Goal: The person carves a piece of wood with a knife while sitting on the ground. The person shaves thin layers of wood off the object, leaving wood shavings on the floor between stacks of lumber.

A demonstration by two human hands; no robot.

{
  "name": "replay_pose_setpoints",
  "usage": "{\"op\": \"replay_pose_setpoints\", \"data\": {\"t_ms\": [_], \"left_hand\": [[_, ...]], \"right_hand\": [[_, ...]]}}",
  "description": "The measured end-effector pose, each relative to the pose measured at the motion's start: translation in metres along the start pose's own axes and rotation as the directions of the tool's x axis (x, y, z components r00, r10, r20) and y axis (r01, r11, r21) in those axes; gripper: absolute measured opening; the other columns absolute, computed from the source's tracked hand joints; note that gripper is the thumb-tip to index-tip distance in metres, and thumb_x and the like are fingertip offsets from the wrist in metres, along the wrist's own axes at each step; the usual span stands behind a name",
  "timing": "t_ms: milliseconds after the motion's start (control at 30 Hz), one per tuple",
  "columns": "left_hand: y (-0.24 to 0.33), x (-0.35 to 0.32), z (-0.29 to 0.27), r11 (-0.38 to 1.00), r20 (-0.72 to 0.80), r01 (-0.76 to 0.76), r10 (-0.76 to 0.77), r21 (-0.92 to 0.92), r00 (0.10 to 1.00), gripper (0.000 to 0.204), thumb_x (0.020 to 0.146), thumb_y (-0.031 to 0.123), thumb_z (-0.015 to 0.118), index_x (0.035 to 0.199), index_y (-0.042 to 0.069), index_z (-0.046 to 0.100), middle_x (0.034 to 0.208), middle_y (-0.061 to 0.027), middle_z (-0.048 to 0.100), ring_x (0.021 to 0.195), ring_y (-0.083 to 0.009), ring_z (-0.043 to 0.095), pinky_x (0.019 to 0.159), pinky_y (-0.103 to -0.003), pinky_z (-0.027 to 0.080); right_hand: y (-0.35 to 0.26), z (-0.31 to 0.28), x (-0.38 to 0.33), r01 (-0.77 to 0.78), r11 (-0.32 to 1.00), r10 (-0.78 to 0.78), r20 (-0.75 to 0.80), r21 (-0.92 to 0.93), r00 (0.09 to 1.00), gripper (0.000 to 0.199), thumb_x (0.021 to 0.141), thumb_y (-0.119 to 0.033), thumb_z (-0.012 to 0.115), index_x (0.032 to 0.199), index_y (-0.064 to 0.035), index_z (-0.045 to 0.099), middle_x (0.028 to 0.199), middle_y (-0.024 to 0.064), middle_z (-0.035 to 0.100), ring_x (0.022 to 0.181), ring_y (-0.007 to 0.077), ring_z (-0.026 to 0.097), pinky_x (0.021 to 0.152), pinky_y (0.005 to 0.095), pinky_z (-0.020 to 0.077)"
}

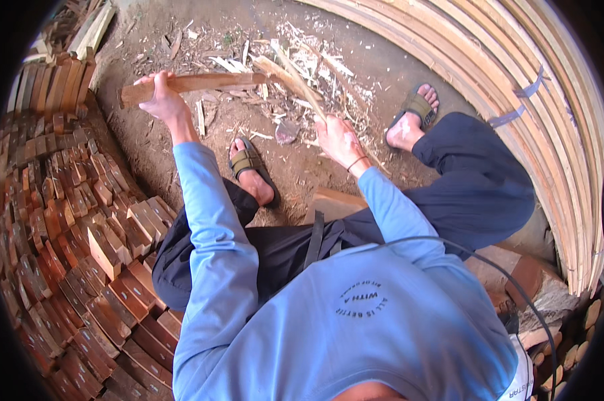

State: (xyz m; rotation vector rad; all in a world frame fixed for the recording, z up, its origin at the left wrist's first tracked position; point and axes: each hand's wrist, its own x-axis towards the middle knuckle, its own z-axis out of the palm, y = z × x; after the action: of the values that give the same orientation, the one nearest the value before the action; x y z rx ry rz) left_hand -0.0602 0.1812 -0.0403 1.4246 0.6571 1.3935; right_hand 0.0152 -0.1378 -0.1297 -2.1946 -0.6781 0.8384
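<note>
At the upper left, my left hand (163, 100) grips one end of a brown wooden board (212, 82), its thumb along the near edge. The board runs rightward, and its far end meets a paler piece of wood (280, 72) over the shavings. Closer to the middle, my right hand (342, 139) is closed round a long, thin, light wooden stick (295, 75). That stick slants up and left from my fist, passing over or beside the pale wood. I cannot tell whether a tool head is fixed to it.
Wood chips (315, 60) cover the dirt ground between my sandalled feet. Stacked brown wood blocks (81, 260) fill the left side. Long, bent, pale wooden strips (489, 73) curve along the right. A cable (509, 271) crosses near my right side, above a rough stone-like block (546, 307).
</note>
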Motion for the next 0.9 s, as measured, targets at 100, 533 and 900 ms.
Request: {"op": "replay_pose_setpoints", "data": {"t_ms": [100, 533, 900], "left_hand": [[-0.006, 0.009, -0.002, 1.000, 0.018, -0.022, 0.022, -0.012, 1.000, 0.023, 0.078, -0.010, 0.060, 0.084, 0.008, 0.047, 0.080, -0.0057, 0.057, 0.067, -0.0167, 0.061, 0.068, -0.034, 0.060], [-0.010, 0.004, -0.003, 0.998, 0.061, -0.033, 0.036, -0.044, 0.998, 0.024, 0.077, -0.008, 0.061, 0.089, 0.006, 0.046, 0.082, -0.0055, 0.056, 0.071, -0.0172, 0.060, 0.071, -0.033, 0.055], [-0.010, 0.003, 0.000, 0.999, 0.036, -0.010, 0.011, -0.041, 0.999, 0.023, 0.076, -0.009, 0.061, 0.086, 0.006, 0.047, 0.082, -0.0047, 0.056, 0.071, -0.0169, 0.060, 0.071, -0.032, 0.055]], "right_hand": [[-0.030, -0.023, 0.003, 0.117, 0.978, -0.083, -0.189, 0.174, 0.978, 0.046, 0.101, -0.032, 0.047, 0.080, 0.0071, 0.061, 0.064, 0.0259, 0.060, 0.059, 0.0405, 0.063, 0.057, 0.0481, 0.0472], [0.045, 0.021, 0.000, -0.444, 0.715, 0.170, 0.482, 0.541, 0.860, 0.044, 0.103, -0.035, 0.042, 0.080, -0.0008, 0.056, 0.063, 0.0095, 0.054, 0.049, 0.0227, 0.052, 0.044, 0.0372, 0.0423], [0.046, 0.041, 0.011, -0.040, 0.988, 0.067, 0.183, -0.148, 0.981, 0.040, 0.098, -0.028, 0.048, 0.093, 0.0069, 0.067, 0.078, 0.0265, 0.067, 0.068, 0.0374, 0.067, 0.068, 0.0462, 0.0544]]}}
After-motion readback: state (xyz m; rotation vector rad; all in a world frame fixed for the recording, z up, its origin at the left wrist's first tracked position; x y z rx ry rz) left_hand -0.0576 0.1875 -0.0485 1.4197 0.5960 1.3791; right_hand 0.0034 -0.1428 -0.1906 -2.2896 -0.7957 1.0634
